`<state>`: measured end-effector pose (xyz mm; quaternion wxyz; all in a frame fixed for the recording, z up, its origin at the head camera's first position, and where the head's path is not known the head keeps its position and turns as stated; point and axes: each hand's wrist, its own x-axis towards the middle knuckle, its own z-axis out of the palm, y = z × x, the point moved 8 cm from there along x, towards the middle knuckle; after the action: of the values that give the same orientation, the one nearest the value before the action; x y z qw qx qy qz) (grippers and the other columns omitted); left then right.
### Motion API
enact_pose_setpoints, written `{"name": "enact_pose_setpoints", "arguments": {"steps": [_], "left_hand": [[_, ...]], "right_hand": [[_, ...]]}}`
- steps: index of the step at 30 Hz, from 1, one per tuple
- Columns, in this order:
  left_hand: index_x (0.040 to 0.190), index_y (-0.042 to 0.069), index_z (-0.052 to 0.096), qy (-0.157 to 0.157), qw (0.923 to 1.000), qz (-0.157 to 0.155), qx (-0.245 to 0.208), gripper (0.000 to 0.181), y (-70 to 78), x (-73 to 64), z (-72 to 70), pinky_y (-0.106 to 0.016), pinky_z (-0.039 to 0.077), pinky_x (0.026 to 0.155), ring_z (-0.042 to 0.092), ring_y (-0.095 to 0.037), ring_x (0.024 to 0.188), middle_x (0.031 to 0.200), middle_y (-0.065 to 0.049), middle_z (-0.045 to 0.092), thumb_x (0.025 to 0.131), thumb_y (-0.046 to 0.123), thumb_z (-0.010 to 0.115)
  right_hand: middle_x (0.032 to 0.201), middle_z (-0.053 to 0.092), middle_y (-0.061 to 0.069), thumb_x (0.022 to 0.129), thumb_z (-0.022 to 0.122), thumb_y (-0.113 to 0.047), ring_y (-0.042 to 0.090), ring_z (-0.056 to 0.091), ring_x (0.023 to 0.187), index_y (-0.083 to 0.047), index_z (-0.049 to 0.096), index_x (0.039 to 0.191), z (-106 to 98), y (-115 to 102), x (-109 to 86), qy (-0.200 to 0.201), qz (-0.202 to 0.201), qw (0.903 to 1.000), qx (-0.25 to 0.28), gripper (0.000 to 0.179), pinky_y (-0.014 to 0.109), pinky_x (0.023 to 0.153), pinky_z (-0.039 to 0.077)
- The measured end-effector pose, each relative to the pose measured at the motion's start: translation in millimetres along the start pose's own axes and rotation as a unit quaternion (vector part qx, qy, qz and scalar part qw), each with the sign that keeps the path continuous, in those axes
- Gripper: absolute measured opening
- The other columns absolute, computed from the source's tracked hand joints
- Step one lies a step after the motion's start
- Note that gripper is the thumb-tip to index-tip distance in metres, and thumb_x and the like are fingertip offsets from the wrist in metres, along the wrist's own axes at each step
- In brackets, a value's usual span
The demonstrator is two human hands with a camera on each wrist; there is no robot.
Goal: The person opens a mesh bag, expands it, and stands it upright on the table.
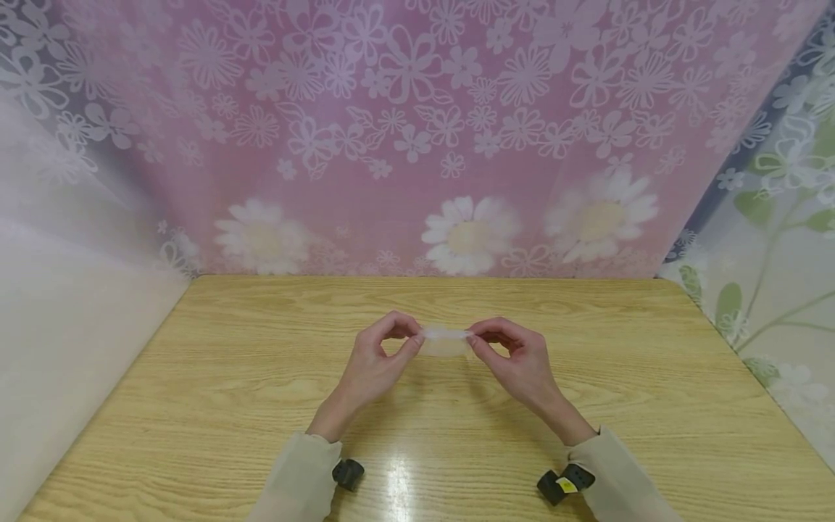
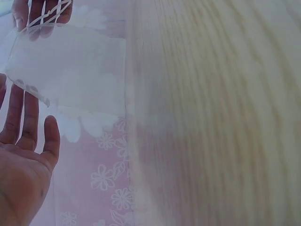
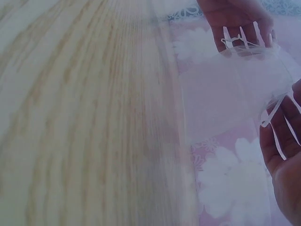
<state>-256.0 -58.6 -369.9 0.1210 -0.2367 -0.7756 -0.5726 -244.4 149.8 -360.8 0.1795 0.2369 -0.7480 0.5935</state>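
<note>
A small see-through white drawstring pouch (image 1: 445, 347) hangs over the middle of the table, stretched between both hands. My left hand (image 1: 377, 360) pinches its upper left end between thumb and forefinger. At the opposite end, my right hand (image 1: 522, 360) pinches the upper edge the same way. In the left wrist view the sheer body of the pouch (image 2: 77, 70) hangs flat, with thin white cords (image 2: 55, 10) across the fingers of the far hand. A looped white cord (image 3: 272, 113) also dangles by the right fingers in the right wrist view.
The light wood-grain table (image 1: 228, 377) spreads under both hands. A pink curtain with white flowers (image 1: 365, 203) stands along its far edge, with pale hangings (image 1: 78, 290) on both sides. Black wrist devices (image 1: 349, 474) sit by the cuffs of the beige sleeves.
</note>
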Motion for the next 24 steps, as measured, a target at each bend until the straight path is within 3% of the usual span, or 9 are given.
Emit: {"name": "enact_pose_setpoints", "arguments": {"steps": [6,17,24], "left_hand": [[0.100,0.017,0.069,0.005,1.0000,-0.002,0.002,0.006,-1.2,-0.4,-0.9,-0.038,0.057,0.092,0.068,-0.012,0.097,0.102,0.000,0.073,0.098,0.011,0.069],[0.101,0.013,0.068,0.013,0.9999,0.004,0.004,0.005,1.9,-0.4,-1.5,-0.033,0.058,0.089,0.069,-0.013,0.094,0.102,-0.003,0.074,0.098,0.009,0.067],[0.103,0.012,0.066,0.029,0.9995,-0.009,-0.012,0.005,-0.2,-1.2,-3.5,-0.032,0.058,0.085,0.069,-0.013,0.092,0.101,-0.005,0.072,0.099,0.011,0.068]], "right_hand": [[0.097,0.072,0.004,0.092,0.068,0.008,0.006,0.068,0.085,-0.001,0.073,0.101,0.1,2.6,-1.7,-0.003,0.010,0.9999,0.004,0.013,0.018,0.077,0.057],[0.096,0.068,0.013,0.093,0.064,0.012,0.008,0.068,0.084,0.003,0.066,0.100,3.9,0.8,-2.6,0.000,-0.016,0.9998,0.013,0.011,0.016,0.075,0.056],[0.097,0.070,0.005,0.093,0.066,0.010,0.004,0.068,0.085,0.001,0.069,0.105,5.0,3.0,-2.9,-0.005,-0.005,0.9999,0.009,0.016,0.019,0.074,0.058]]}}
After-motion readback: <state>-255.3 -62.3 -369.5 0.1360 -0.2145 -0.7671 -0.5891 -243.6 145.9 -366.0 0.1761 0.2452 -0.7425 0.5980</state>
